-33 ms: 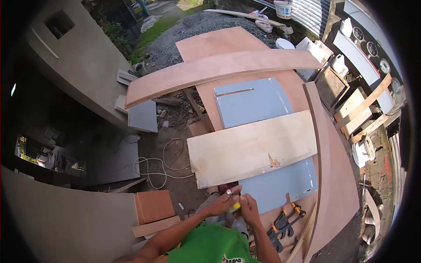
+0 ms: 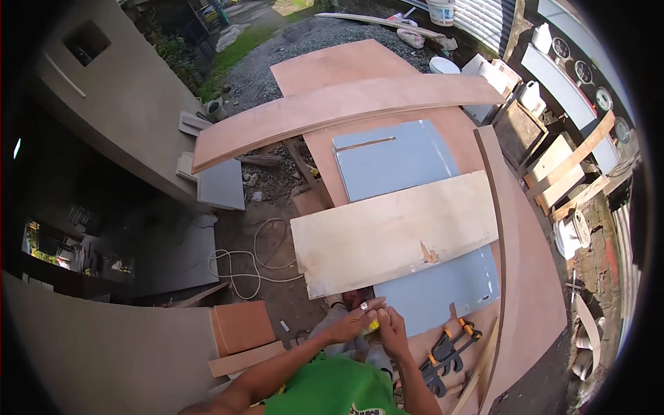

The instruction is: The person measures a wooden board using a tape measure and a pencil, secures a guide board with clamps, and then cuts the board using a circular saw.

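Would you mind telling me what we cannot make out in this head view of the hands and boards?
- Small yellow thing: mostly covered by the left hand and right hand; its kind is unclear.
- Grey-blue panel: its middle hidden under the pale board.
- Clamps: small, partly behind the right forearm.
- Green shirt: cut off by the lower edge.

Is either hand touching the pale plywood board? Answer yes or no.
No: the left hand and right hand meet around a small yellow object, just below the pale plywood board, clear of its edge.
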`<state>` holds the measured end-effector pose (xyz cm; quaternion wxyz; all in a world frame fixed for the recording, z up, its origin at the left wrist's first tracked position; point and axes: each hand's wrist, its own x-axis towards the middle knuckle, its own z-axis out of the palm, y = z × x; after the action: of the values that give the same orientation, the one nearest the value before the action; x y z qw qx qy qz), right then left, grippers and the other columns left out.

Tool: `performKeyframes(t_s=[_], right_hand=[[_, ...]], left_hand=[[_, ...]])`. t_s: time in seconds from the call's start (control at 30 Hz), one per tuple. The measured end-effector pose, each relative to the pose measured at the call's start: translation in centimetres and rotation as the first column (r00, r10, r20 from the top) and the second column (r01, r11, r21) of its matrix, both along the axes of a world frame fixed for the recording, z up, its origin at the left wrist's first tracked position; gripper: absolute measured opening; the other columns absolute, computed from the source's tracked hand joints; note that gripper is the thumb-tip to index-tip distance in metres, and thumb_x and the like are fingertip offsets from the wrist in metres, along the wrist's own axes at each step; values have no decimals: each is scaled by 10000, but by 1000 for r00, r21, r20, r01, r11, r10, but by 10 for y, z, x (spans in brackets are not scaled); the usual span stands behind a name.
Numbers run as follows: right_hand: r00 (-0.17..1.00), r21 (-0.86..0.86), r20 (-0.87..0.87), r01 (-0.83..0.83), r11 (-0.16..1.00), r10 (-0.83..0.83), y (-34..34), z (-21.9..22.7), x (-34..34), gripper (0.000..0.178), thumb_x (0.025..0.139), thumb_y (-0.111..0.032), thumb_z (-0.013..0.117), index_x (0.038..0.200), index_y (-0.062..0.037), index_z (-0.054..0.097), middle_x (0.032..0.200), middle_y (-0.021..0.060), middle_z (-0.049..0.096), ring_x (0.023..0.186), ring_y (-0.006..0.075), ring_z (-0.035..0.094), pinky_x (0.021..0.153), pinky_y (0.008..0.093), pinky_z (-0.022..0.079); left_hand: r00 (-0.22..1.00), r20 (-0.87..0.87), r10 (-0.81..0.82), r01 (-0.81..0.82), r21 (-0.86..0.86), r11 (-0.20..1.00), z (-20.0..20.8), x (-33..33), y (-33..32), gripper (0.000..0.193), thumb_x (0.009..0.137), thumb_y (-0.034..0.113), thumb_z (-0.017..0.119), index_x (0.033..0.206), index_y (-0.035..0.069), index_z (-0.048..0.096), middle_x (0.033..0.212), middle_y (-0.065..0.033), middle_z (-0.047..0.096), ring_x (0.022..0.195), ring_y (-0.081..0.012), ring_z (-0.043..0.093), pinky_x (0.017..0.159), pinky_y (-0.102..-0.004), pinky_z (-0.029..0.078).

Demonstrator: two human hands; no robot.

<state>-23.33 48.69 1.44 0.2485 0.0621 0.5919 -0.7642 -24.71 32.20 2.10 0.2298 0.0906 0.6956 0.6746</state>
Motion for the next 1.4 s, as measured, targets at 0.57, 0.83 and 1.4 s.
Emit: performKeyframes(t_s=[0.57, 0.83, 1.4], right_hand=[[742, 184, 121, 636, 750, -659, 217, -115, -108, 292, 975, -301, 634, 944, -24, 547, 759, 67, 618, 589, 137, 612, 516, 257, 506], [806, 295, 10, 563, 772, -592, 177, -150, -136, 393, 1050, -380, 460, 978, -7, 557, 773, 87, 618, 597, 133, 591, 535, 273, 503], [715, 600, -66, 586, 545, -696, 250, -207, -215, 323, 1006, -282, 575, 811, -28, 532, 613, 41, 533, 452, 87, 437, 382, 251, 314]], left_hand=[[935, 327, -133, 339, -724, 600, -59, -68, -50, 308, 893, 213, 495, 1001, 3, 693, 962, -285, 634, 902, -459, 616, 810, -520, 489], [985, 157, -70, 169, -804, 571, -77, -86, -51, 257, 900, 230, 575, 935, 5, 694, 881, -245, 659, 860, -427, 635, 780, -506, 497], [975, 201, 92, 119, -830, 545, -100, -57, -91, 201, 885, 200, 628, 905, 9, 687, 863, -240, 659, 835, -424, 642, 737, -484, 498]])
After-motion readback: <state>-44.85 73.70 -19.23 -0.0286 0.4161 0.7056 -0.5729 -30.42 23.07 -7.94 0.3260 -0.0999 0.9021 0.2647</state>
